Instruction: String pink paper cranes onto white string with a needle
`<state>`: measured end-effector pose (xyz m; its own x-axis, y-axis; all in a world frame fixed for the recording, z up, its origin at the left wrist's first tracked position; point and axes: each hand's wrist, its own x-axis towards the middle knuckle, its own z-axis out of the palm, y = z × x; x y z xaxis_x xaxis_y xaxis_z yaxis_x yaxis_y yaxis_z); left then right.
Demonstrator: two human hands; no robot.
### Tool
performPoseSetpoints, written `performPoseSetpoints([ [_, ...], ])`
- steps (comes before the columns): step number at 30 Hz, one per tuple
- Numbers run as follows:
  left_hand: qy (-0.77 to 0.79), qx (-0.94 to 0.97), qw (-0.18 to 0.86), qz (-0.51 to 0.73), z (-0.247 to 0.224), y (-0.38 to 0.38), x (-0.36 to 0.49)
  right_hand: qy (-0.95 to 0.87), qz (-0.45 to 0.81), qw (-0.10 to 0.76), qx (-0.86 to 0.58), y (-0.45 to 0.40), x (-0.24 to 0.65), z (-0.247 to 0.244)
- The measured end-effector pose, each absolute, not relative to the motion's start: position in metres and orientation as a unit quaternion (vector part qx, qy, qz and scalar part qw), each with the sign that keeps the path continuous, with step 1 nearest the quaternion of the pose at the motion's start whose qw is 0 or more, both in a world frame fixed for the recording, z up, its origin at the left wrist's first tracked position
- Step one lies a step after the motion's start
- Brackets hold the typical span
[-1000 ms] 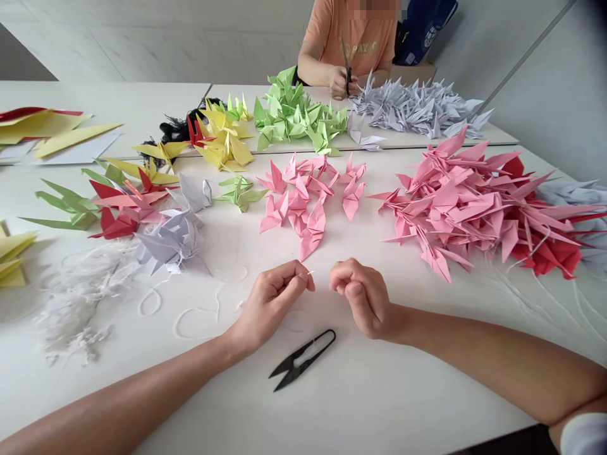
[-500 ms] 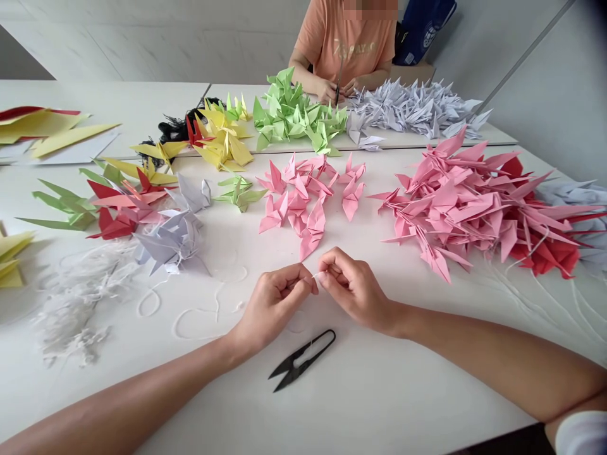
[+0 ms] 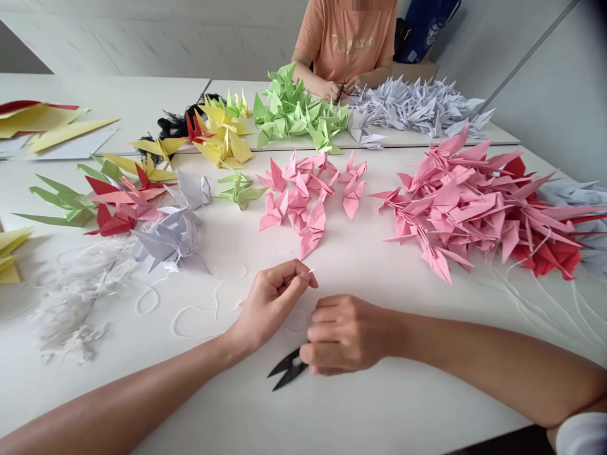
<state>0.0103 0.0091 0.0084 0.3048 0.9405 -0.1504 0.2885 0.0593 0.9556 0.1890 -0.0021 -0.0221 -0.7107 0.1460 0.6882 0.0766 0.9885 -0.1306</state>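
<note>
White table: our right hand drops onto the snips

Nearest us, our right hand has left the thread and come down over the black snips, hiding their handles; we cannot tell whether its curled fingers have closed on them. Our left hand stays raised, pinching a white thread between thumb and fingertips. Thread loops and a white tangle lie to its left. No container holds anything; paper cranes sit in loose heaps. Just beyond are pink cranes, with a pink-and-red heap to the right. Green cranes lie farther off, near a co-worker's hands.
</note>
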Motion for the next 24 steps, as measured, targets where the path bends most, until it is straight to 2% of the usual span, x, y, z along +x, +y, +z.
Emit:
performPoseSetpoints([
  [8, 0.505, 0.606, 0.529, 0.314, 0.009, 0.007, 0.011, -0.958, -0.013, 0.276, -0.079, -0.017, 0.182, -0.029],
  [15, 0.492, 0.597, 0.535, 0.339, 0.004, 0.009, 0.009, -0.963, 0.001, 0.254, -0.092, -0.025, 0.182, -0.027],
  [17, 0.485, 0.602, 0.528, 0.351, 0.002, 0.009, 0.009, -0.96, -0.007, 0.272, -0.071, -0.024, 0.182, -0.026],
  [19, 0.472, 0.626, 0.501, 0.366, 0.003, 0.008, 0.007, -0.945, -0.009, 0.326, -0.028, -0.022, 0.181, -0.023],
  [24, 0.347, 0.756, 0.36, 0.423, 0.037, -0.012, 0.001, -0.887, 0.024, 0.46, 0.044, -0.018, 0.182, -0.02],
])
